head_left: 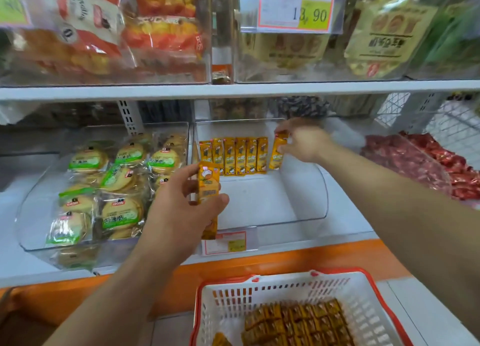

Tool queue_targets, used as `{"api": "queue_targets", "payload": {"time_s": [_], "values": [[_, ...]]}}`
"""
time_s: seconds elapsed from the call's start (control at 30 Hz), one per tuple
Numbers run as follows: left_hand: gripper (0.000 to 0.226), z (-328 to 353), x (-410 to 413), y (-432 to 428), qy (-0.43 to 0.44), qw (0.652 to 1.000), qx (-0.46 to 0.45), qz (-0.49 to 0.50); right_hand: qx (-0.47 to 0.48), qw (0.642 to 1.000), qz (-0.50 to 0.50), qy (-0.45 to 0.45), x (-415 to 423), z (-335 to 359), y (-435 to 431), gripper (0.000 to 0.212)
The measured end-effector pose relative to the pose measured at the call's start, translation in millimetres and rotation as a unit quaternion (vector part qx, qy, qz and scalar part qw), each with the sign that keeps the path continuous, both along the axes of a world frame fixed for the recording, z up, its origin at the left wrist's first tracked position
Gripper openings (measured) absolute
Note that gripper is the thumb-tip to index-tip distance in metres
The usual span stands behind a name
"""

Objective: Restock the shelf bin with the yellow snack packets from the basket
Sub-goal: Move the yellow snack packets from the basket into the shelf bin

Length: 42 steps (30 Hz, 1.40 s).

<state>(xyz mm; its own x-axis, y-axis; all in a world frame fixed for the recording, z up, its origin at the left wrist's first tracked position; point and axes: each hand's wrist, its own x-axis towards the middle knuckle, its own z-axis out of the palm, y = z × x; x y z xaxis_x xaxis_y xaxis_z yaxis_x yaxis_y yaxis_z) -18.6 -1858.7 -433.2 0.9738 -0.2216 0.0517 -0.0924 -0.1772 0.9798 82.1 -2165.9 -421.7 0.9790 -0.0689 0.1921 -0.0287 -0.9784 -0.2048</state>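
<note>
Clear shelf bin straight ahead, its low curved front lip nearest me and its far wall tucked under the white shelf board. There's plenty of room in there: the near half of the floor is bare, and so is the stretch to the right of the row, out to the right wall.

My right hand is in deep. Thumb and fingertips are pinching the top of one yellow snack packet, upright, just right of the row's end with a sliver of gap.

My left hand is nearer, by the bin's near left corner, with the fingers curled round another packet and the thumb clamped across its front. More yellow wrapper pokes out below the thumb, and I can't tell if that's one packet or two.

Six packets stand side by side against the far wall. The basket, white mesh with a red rim, sits near and right, below the orange shelf edge, with more packets stacked inside. The left bin holds round biscuits in green-labelled wrappers. Far right is a heap of red-wrapped sweets.
</note>
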Motion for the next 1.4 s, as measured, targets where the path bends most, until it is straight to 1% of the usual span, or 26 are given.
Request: {"api": "queue_targets", "payload": {"time_s": [0.1, 0.23, 0.3, 0.37, 0.47, 0.6, 0.8, 0.83, 0.87, 0.9, 0.93, 0.97, 1.0, 1.03, 1.07, 1.1, 1.17, 1.3, 1.33, 1.4], "values": [[0.047, -2.7, 4.7, -0.4, 0.011, 1.0, -0.001, 0.01, -0.034, 0.999, 0.001, 0.016, 28.5, -2.2, -1.2, 0.041], [0.061, -10.6, 10.8, -1.0, 0.016, 0.999, 0.021, 0.023, -0.079, 0.994, 0.008, 0.076, 50.9, -6.9, 1.2, 0.045], [0.062, -14.5, 12.0, -0.2, 0.016, 0.999, 0.032, 0.026, -0.104, 0.99, 0.009, 0.095, 55.2, -10.1, 0.4, 0.047], [0.06, -17.7, 12.9, -0.1, 0.015, 0.999, 0.042, 0.028, -0.119, 0.987, 0.01, 0.103, 57.2, -11.5, -0.3, 0.044], [0.06, -20.0, 13.6, -1.4, 0.015, 0.998, 0.044, 0.033, -0.123, 0.987, 0.005, 0.101, 58.9, -14.1, -0.2, 0.038], [0.062, -16.3, 11.2, -5.8, 0.021, 0.999, 0.04, 0.028, -0.112, 0.992, -0.002, 0.054, 50.8, -12.0, -2.4, 0.038], [0.059, -8.2, 4.0, -9.1, 0.023, 0.998, 0.046, 0.02, -0.117, 0.992, 0.01, 0.056, 2.8, 10.6, 6.8, 0.04], [0.058, -7.0, 2.2, -9.0, 0.022, 0.999, 0.04, 0.02, -0.095, 0.994, 0.012, 0.049, -9.5, 13.9, 11.3, 0.039], [0.057, -5.4, 0.3, -9.0, 0.021, 0.999, 0.033, 0.019, -0.053, 0.998, 0.018, 0.03, -23.3, 16.2, 17.9, 0.036], [0.056, -3.3, -1.5, -8.9, 0.02, 0.999, 0.025, 0.016, 0.008, 1.0, 0.029, 0.001, -38.1, 18.1, 27.1, 0.031], [0.056, -1.6, -3.5, -8.6, 0.021, 1.0, 0.02, 0.012, 0.09, 0.995, 0.046, -0.024, -54.5, 19.6, 39.4, 0.024], [0.055, 0.0, -5.4, -8.8, 0.022, 1.0, 0.019, 0.006, 0.187, 0.979, 0.069, -0.033, -71.8, 20.5, 53.7, 0.019], [0.054, 1.1, -7.2, -9.4, 0.024, 0.999, 0.022, 0.001, 0.282, 0.954, 0.095, -0.026, -88.6, 21.2, 68.4, 0.018], [0.052, 1.7, -9.0, -10.3, 0.026, 0.999, 0.025, -0.004, 0.359, 0.926, 0.118, -0.007, -104.1, 21.9, 81.8, 0.019], [0.049, 1.8, -11.3, -11.8, 0.03, 0.999, 0.023, -0.009, 0.412, 0.901, 0.133, 0.016, -117.7, 22.0, 92.8, 0.02], [0.047, 1.7, -14.3, -14.0, 0.034, 0.999, 0.017, -0.013, 0.446, 0.883, 0.142, 0.04, -129.9, 21.3, 101.2, 0.023], [0.044, 1.9, -22.1, -20.1, 0.035, 0.999, 0.003, -0.027, 0.482, 0.862, 0.146, 0.06, -149.8, 18.8, 108.5, 0.028], [0.038, 2.8, -40.0, -34.4, 0.015, 0.997, -0.006, -0.075, 0.534, 0.838, 0.114, 0.025, -174.4, 13.1, 95.6, 0.027], [0.037, 3.0, -43.4, -37.7, 0.013, 0.996, -0.009, -0.087, 0.557, 0.824, 0.1, 0.013, -177.5, 12.0, 88.8, 0.026], [0.037, 4.0, -48.5, -43.0, 0.014, 0.995, -0.017, -0.093, 0.62, 0.781, 0.071, 0.001, -182.2, 11.2, 75.1, 0.025]]}}
